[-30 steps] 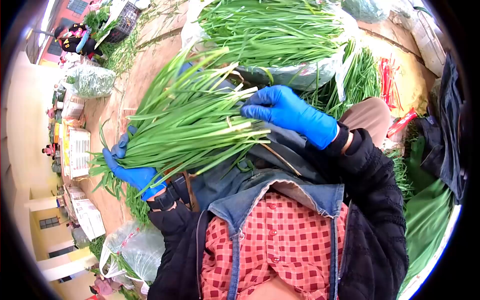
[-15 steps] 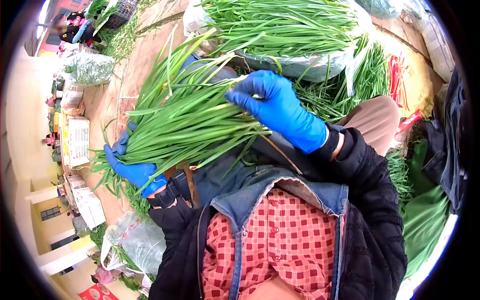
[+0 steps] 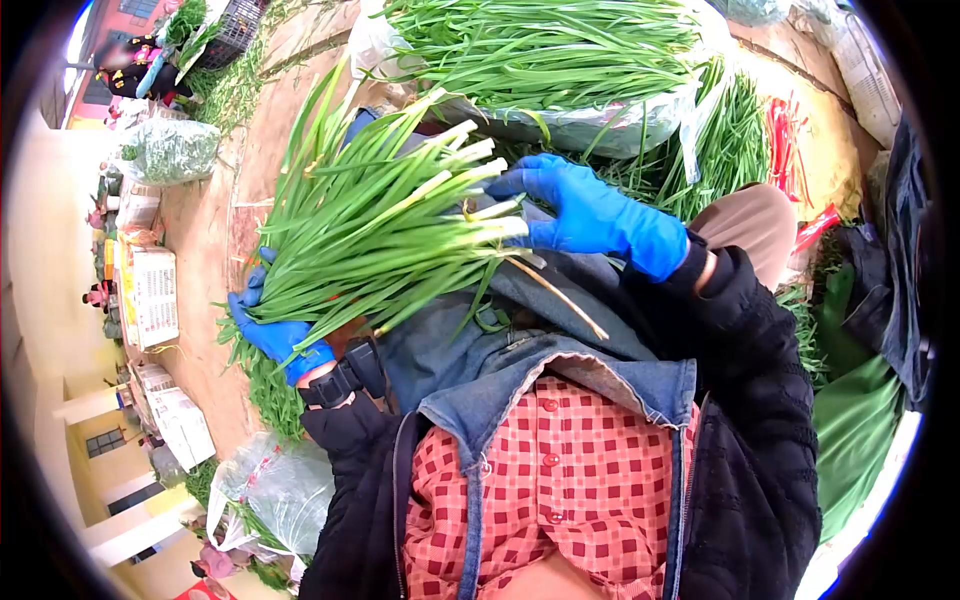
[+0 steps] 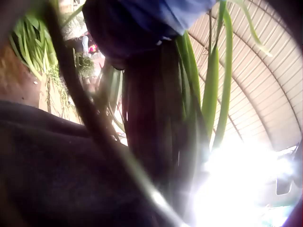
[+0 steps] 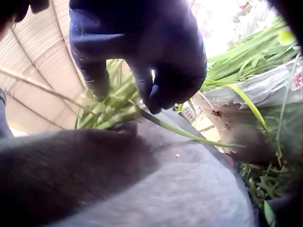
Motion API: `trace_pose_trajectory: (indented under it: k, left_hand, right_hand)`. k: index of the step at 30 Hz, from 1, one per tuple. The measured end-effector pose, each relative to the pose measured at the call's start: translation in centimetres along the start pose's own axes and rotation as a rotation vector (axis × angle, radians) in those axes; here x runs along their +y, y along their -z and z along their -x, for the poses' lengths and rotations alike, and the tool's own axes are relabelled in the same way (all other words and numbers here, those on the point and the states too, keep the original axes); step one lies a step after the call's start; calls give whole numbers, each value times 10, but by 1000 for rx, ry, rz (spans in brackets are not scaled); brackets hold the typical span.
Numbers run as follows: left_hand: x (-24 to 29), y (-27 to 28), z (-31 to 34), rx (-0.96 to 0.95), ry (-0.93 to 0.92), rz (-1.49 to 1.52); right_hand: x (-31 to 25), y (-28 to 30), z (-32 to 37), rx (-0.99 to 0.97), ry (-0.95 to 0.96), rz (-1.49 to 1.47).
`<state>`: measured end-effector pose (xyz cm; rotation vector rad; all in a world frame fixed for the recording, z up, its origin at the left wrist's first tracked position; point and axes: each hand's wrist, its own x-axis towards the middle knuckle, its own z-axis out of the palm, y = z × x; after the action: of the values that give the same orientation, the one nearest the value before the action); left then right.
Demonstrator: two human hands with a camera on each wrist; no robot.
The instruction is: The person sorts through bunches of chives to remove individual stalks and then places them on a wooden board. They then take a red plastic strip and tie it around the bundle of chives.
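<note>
The left hand (image 3: pixel 272 330) grips the leafy part of a bundle of chive-like greens (image 3: pixel 390 230), its fingers curled around the leaves. The bundle lies above the denim-covered lap, extending from the left hand to the right hand (image 3: pixel 595 215), with its pale stalk ends at the right hand's fingertips. The right hand is relaxed, thumb and fingers apart around those ends; whether they touch is unclear. A thin dry stem (image 3: pixel 560 290) sticks out from the bundle just on the body side of the right hand.

Just beyond the right hand, a large plastic wrapping (image 3: pixel 590 135) holds a thick heap of similar long greens (image 3: pixel 560 50). To the right of that hand lie loose red strips (image 3: pixel 783 160). On the body side of the left hand, a clear plastic bag (image 3: pixel 300 490) contains some greens. Farther off, left of and beyond the left hand, are a white box (image 3: pixel 153 295), its contents too small to make out, a clear bag packed with greens (image 3: pixel 170 150) and, farthest, a dark crate (image 3: pixel 240 30) near another person (image 3: pixel 135 75).

Half a second ago the right hand's thumb and fingertips were close together over the bundle; now they are spread, farther right, and more pale stalk ends show. The left hand keeps its grip, slightly nearer the right.
</note>
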<state>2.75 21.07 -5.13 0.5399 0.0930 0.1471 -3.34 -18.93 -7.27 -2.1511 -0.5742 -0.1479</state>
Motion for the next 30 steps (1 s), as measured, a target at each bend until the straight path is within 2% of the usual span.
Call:
trace_pose_trajectory:
  k: [1,3,4,5,7,9,10,11,13,15,17,18,19,21,23,25,26,27,29,30]
  left_hand:
    - [2,-1,-1,-7,0,-7]
    - [4,-2,0,-29,-9,-47]
    - [5,-1,0,-27,-9,-48]
    - [6,1,-1,-24,17,0]
    - [8,1,-2,-19,67,94]
    - [4,-4,0,7,48,112]
    - [0,-7,0,34,30,132]
    - [-1,-8,0,33,33,131]
    - [-2,-11,-2,57,-17,33]
    - [-2,-19,3,28,25,97]
    - [-3,-22,5,1,73,165]
    - [-2,-21,4,43,36,100]
    - [0,-19,4,86,-5,36]
    - [1,-19,4,154,-56,-5]
    - [-5,-32,15,170,-44,-11]
    - [-1,-26,9,161,-48,-10]
    - [6,-15,1,149,-44,12]
    - [10,-7,-2,144,-41,33]
    - [-3,-29,12,143,-77,29]
    - [-10,-42,18,122,-94,9]
  right_hand:
    - [-2,0,-1,-40,-43,5]
    - [3,-1,-2,163,12,-69]
    - [-3,0,-3,235,-127,-528]
    - [-11,9,-2,289,-226,-449]
    - [-12,12,3,211,-294,-538]
    - [-32,14,7,-20,-402,-222]
    - [-36,10,5,-62,-488,-259]
    - [-38,6,0,-59,-490,-259]
    - [-43,-1,-10,-35,-616,-119]
    - [-46,-11,-14,33,-588,-107]
    - [-30,-28,-15,214,-352,183]
    - [-28,-29,-13,238,-277,354]
    - [-19,-25,-11,236,-275,354]
    - [17,-9,-5,306,-241,711]
    - [56,17,4,191,-350,896]
    - [86,32,24,-250,-482,1064]
    - [85,37,34,-211,-408,931]
    - [61,42,35,-168,-364,785]
    - [19,41,25,38,-284,128]
    - [3,36,19,11,-219,24]
